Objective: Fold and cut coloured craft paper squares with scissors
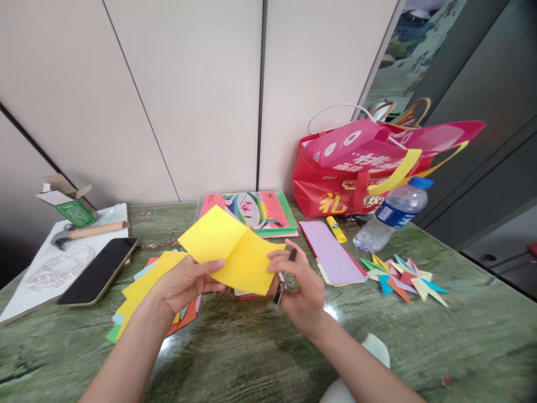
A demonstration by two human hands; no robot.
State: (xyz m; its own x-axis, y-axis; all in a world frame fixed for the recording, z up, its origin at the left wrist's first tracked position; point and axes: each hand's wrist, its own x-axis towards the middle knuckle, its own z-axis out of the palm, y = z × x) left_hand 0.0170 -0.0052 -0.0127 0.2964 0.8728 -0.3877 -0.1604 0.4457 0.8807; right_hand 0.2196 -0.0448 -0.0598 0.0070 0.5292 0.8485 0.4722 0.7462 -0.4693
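Note:
A yellow sheet of paper, creased across its middle, is held up above the table. My left hand pinches it near the crease, thumb on top. At its right edge, the fingers of my right hand are closed on the paper. Tucked in that same hand is a dark-handled tool with a shiny metal part, apparently scissors, mostly covered by the fingers. Beneath my left forearm lies a fanned stack of coloured paper, yellow uppermost. Some red-edged paper shows partly behind the held sheet.
Purple-topped paper strips, a yellow glue stick and folded paper stars lie right. A bottle leans by a red bag. Paper packs sit behind. Left are a phone, hammer and box.

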